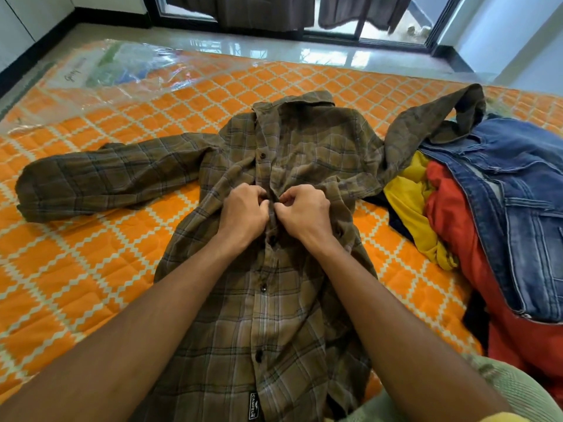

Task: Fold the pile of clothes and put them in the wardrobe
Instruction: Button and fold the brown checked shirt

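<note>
**Both hands pinching the shirt front**

Nearest, at bottom right: green ribbed cloth (518, 388). Just beside it, the hem of a brown plaid shirt (274, 318), with a black label (253, 405) reading CAMPEUR at the lower edge. Spread front up on an orange patterned mattress (91, 269), hem near, collar (292, 102) far. Lower buttons done up along the strip.

Further up, at mid-chest: left hand (243, 213) and right hand (304, 211), knuckles nearly touching. Both with fingers curled, pinching the shirt's button strip from either side and bunching the cloth there. Cannot tell whether a button sits between the fingertips. Bare forearms reaching in from the bottom edge over the shirt's lower half.

To the left, one sleeve (100, 184) stretched flat across the mattress. To the right, the other sleeve (432, 120) thrown up and draped onto the pile (487, 239) of unfolded clothes. There, denim (524, 190) on top, red (451, 220) under it, and yellow (408, 202) beside the red, touching the shirt's side.

Beyond the collar, more mattress, then clear plastic wrap (100, 77) crumpled over its far left corner. Past that, glossy pale floor (243, 45). Farthest, dark curtains (265, 13) hanging before a glass door (396, 28) with a black frame.
</note>
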